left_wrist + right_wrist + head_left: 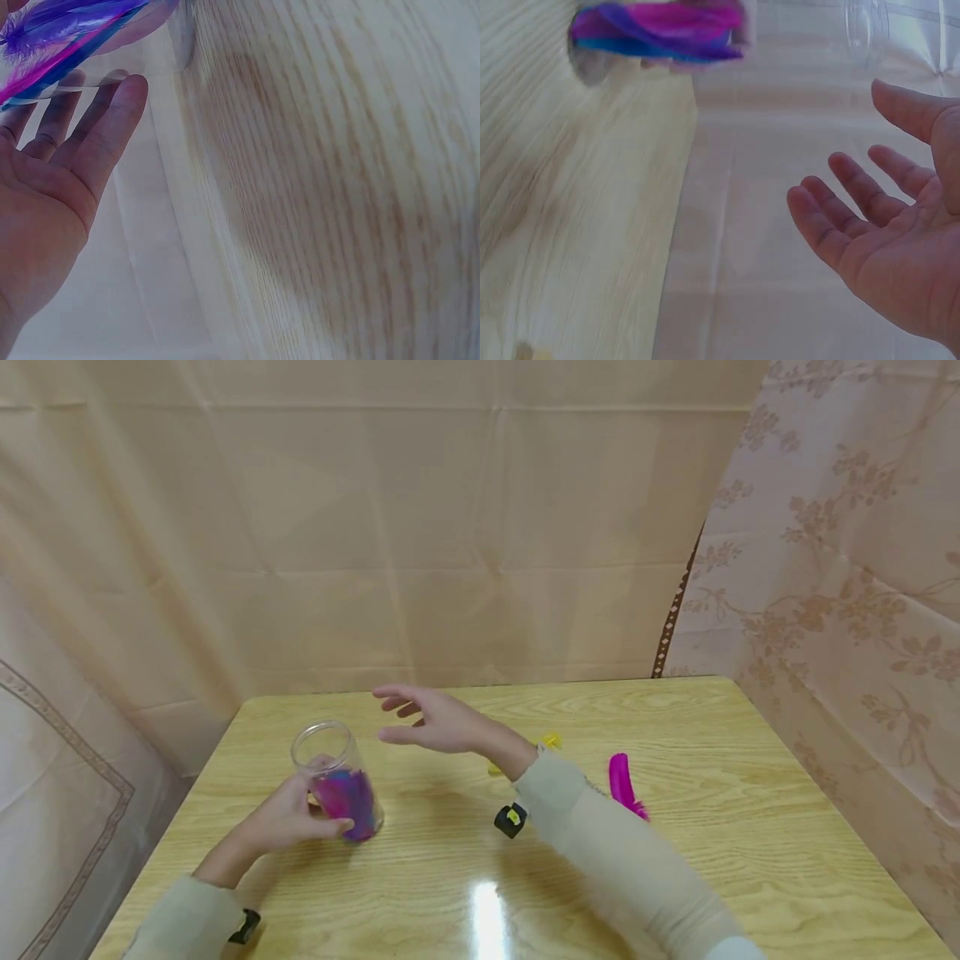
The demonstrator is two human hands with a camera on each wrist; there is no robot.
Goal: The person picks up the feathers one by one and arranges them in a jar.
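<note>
A clear cylindrical jar (321, 747) stands at the left of the table, with purple, pink and blue feathers (348, 797) inside. My left hand (288, 818) holds it low down, thumb at the near side and the other fingers around the far side. In the left wrist view, the fingers (120, 112) curve against the clear wall beside the feathers (75, 30). My right hand (442, 722) hangs in the air to the right of the jar, fingers spread and apart from it. Nothing lies in its palm (907, 262) in the right wrist view.
A magenta feather (621, 779) lies on the wooden table (750, 827) right of my right forearm. Something yellow (552, 741) is partly hidden behind that forearm; its kind is unclear. Beige cloth (450, 527) hangs behind the table, flowered cloth (862, 568) to the right.
</note>
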